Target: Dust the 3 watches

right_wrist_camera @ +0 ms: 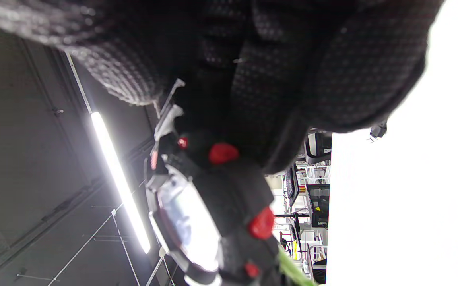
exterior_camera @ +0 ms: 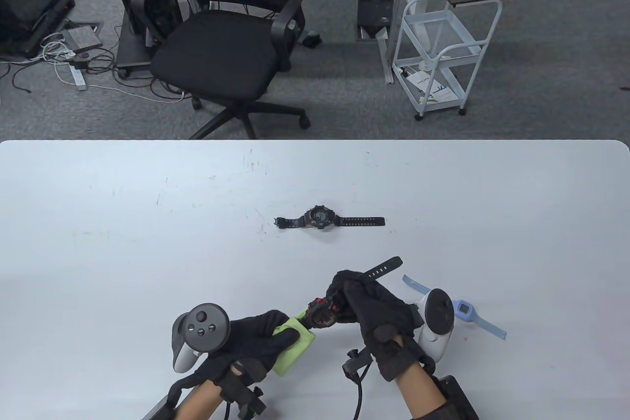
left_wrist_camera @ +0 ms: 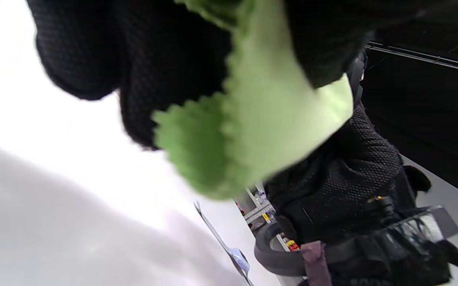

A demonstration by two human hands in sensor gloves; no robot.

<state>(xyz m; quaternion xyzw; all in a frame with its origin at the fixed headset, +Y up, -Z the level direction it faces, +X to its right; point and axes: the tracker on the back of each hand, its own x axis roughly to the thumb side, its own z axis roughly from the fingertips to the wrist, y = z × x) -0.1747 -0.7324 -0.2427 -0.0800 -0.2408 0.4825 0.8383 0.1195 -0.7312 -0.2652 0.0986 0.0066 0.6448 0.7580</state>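
We hold the black watch with red buttons (exterior_camera: 322,314) lifted off the bench (exterior_camera: 98,223) near its front edge, dial tilted toward our left, one strap sticking up and away past our right hand (exterior_camera: 379,311). The folded green cloth (exterior_camera: 294,347) meets the watch case at its left side.

The risk we see is the watch twisting or slipping out of the grip if the cloth pushes hard against the case, since we hold it by the strap end close to the case and not by the case itself. A snag of the cloth's pinked edge on the raised buttons could also tug it loose.

Our right hand is curled tight around the strap beside the case. Our left hand (exterior_camera: 256,341) is closed on the cloth, fingers folded over it.

A second black watch (exterior_camera: 319,217) lies flat mid-bench, well apart; a light blue watch (exterior_camera: 462,310) lies just beside our right hand.
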